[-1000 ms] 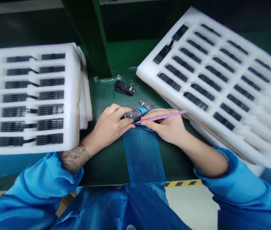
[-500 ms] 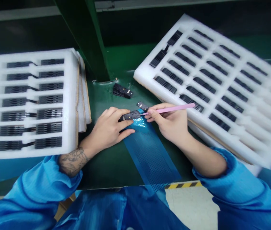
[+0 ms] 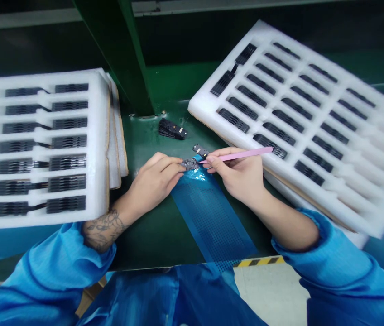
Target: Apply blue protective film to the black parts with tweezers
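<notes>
My left hand (image 3: 160,177) is closed, its thumb and fingers pinching the left end of a small dark flat part (image 3: 189,164) with tiny details on its face. Pink tweezers (image 3: 239,155) are gripped in my right hand (image 3: 237,170), their tip touching or very near the right end of that part. Just beyond the tip lies another small black part (image 3: 200,151) with a light patch, beside my right fingertips. Under both hands runs a blue perforated film strip (image 3: 212,217), shiny at its far end. Whether the tweezer tips hold anything is too small to tell.
A stack of black parts (image 3: 172,129) lies beyond my hands. On the left stand stacked white foam trays (image 3: 98,158) filled with black pieces. Another foam tray (image 3: 208,118) sits tilted at the right. A green post (image 3: 124,59) rises behind; striped tape (image 3: 260,261) marks the front edge.
My left fingers have drawn together from a spread hold along the part to a pinch at its left end. The part's face now looks greyer. My right hand and the tweezers barely moved.
</notes>
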Available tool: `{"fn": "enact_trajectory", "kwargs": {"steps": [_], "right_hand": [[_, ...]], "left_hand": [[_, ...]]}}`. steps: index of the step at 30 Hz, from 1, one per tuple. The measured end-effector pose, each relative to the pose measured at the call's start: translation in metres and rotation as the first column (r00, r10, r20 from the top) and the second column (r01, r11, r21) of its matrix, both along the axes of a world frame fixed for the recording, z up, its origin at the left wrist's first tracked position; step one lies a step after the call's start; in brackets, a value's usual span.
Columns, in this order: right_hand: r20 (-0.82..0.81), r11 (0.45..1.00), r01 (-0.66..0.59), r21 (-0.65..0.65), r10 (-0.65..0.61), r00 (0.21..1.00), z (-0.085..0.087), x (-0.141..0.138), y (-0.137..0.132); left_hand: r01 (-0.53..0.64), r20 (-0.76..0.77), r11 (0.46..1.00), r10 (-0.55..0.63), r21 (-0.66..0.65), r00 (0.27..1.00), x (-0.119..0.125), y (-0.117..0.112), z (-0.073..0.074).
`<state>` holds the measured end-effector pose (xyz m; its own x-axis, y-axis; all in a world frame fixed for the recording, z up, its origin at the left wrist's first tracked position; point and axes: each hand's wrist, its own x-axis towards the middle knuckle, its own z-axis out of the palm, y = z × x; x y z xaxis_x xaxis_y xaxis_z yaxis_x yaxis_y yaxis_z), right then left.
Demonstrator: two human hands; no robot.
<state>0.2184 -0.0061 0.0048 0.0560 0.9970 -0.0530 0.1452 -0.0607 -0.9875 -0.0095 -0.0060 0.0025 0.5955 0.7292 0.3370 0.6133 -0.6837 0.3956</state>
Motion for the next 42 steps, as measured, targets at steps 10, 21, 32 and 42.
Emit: {"fn": "enact_trajectory", "kwargs": {"steps": [10, 21, 32, 42], "right_hand": [[0.038, 1.0, -0.016, -0.01, 0.017, 0.999, -0.0015, 0.0004, -0.0007], [0.037, 1.0, -0.021, 0.009, 0.021, 0.999, -0.0029, 0.0, 0.0001], [0.048, 1.0, -0.026, 0.014, 0.025, 0.999, -0.0023, 0.0004, 0.0007], [-0.009, 1.0, -0.014, 0.01, 0.014, 1.0, -0.0005, -0.0001, 0.0016]], "left_hand": [[-0.007, 0.002, 1.0, 0.007, -0.015, 1.0, -0.0011, -0.0006, -0.0005], [-0.004, 0.012, 1.0, 0.004, -0.02, 1.0, 0.0002, 0.0004, -0.0007], [-0.01, 0.0, 1.0, 0.01, -0.004, 1.0, 0.0007, -0.0002, 0.0005], [-0.011, 0.001, 1.0, 0.011, 0.001, 1.0, 0.0005, -0.0002, 0.0006]]}}
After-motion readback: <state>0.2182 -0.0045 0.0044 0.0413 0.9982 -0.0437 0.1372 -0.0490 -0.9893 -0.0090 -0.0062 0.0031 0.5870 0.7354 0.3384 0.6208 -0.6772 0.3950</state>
